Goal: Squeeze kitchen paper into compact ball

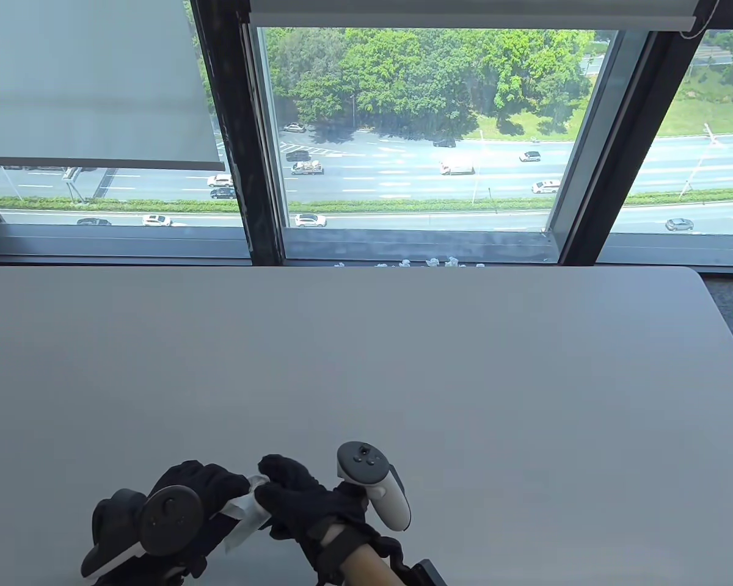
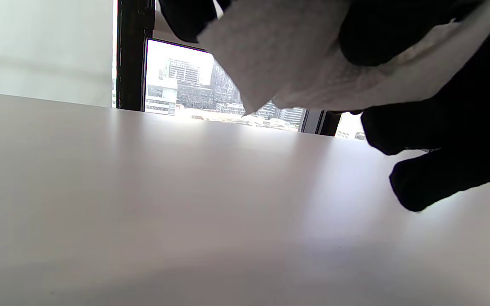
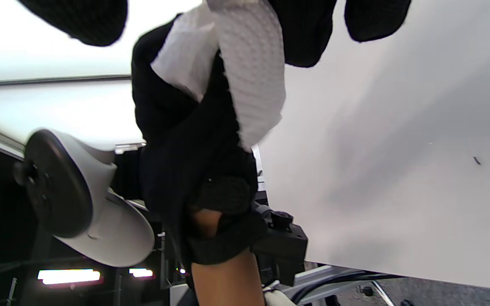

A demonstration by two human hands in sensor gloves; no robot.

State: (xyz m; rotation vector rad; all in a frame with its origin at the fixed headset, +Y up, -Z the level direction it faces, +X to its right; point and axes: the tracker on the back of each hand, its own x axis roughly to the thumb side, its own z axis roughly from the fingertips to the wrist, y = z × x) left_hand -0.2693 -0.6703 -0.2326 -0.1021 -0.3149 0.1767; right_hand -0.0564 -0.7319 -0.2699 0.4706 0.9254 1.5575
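Table view: I observe both hands at the near edge of the bench [image 1: 403,366], left of centre. The left hand [image 1: 183,506] and right hand [image 1: 305,500] meet over the kitchen paper [image 1: 247,510], a white sheet showing between the black gloves. Both grips are closed on it. The bench is smooth, matt and pale grey. Small white scraps [image 1: 427,263] lie beyond its far edge, by the window.

Left wrist view: the paper [image 2: 313,63] hangs above the bench [image 2: 185,204], not touching it. It is embossed, soft and still largely flat, with one loose corner pointing down. Knit-gloved fingers [image 2: 432,170] curl around its right side.

Right wrist view: the paper [image 3: 249,76] drapes in a dimpled fold across the left hand [image 3: 185,148], with the right fingertips [image 3: 304,34] pressing its upper part.

Risk, in my judgement: the sheet is far from compact. Loose flaps outside the palms may escape the squeeze and leave a tail, and thin tissue may tear if the hands pull apart instead of pressing inward.
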